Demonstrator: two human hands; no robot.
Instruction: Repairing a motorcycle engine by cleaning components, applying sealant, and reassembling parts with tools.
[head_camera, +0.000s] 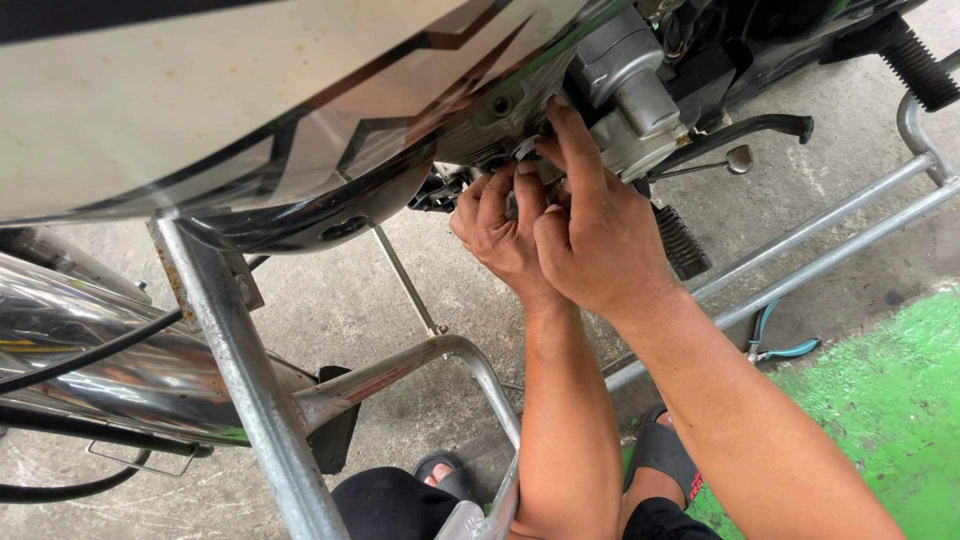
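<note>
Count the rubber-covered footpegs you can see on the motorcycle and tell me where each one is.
2. One ribbed footpeg sits just right of the right hand, below the engine. The other footpeg juts out at the top right corner. More may be hidden behind the bodywork.

A repair workshop: motorcycle engine (630, 90), steel stand (250, 400), pliers (785, 345) on concrete floor (450, 300).
</note>
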